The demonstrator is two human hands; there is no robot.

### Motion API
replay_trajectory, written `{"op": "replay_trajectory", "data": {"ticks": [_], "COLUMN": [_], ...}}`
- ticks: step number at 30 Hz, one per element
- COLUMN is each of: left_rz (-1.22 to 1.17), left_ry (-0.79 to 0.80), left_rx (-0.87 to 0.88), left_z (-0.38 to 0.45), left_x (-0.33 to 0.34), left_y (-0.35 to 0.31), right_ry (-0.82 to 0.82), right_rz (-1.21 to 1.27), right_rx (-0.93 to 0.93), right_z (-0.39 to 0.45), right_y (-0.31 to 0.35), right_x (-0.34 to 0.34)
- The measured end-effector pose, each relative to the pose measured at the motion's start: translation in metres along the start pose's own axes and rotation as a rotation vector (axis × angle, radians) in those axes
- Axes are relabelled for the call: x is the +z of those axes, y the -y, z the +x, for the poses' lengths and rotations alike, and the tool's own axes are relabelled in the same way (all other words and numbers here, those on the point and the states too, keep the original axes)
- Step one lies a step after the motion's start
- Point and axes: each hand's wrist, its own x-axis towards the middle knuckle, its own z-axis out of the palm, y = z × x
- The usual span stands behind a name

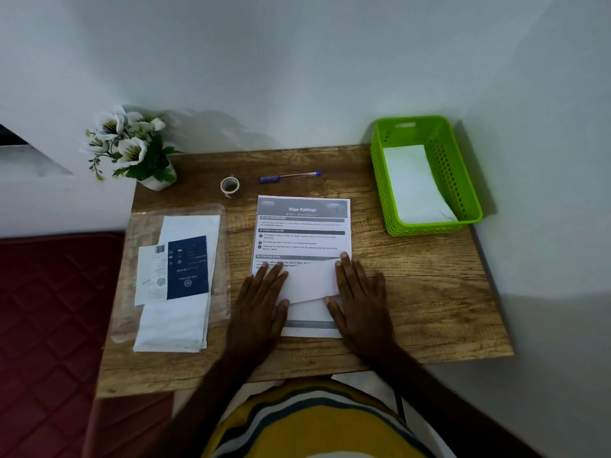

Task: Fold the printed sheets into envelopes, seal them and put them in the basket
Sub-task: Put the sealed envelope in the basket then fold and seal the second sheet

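Sheet (302,233): lower centre of frame on the surface, long axis running away from you, near end folded up.
Grip: your left hand (261,292) and right hand (360,289) lie spread flat, pressing the flap.
Basket (469,193): upper right, nearer your right hand.

The printed sheet (302,233), headed "Wipe Railings", lies flat between and beyond the two hands, its near part folded up over the text so the blank white back shows between the fingers. The green perforated plastic basket (463,180) stands well beyond and to the right of the right hand, a white envelope (415,186) lying in it. A pack of white envelopes (178,322) lies just left of the left hand.
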Motion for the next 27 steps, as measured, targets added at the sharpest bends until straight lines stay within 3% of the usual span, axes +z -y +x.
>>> {"op": "replay_trajectory", "data": {"ticks": [6, 11, 15, 19, 23, 27], "left_rz": [0.197, 0.397, 0.485, 0.502, 0.496, 0.471], "left_ry": [-0.094, -0.070, -0.081, -0.090, -0.071, -0.040], "left_rx": [0.011, 0.019, 0.028, -0.037, -0.104, -0.131], "left_z": [0.008, 0.008, -0.002, -0.008, -0.014, -0.015], "left_x": [-0.051, -0.102, -0.121, -0.121, -0.121, -0.118], "left_y": [0.061, 0.135, 0.175, 0.189, 0.192, 0.191], "right_ry": [-0.183, 0.002, 0.044, 0.084, 0.042, 0.014], "right_rz": [0.197, 0.363, 0.433, 0.461, 0.348, 0.386], "right_rx": [-0.278, -0.582, -0.744, -0.774, -0.831, -0.817], "right_z": [0.010, 0.024, 0.035, 0.039, 0.038, 0.037], "right_y": [0.040, 0.099, 0.145, 0.170, 0.181, 0.186], "right_x": [-0.009, -0.006, 0.009, 0.024, 0.038, 0.047]}}
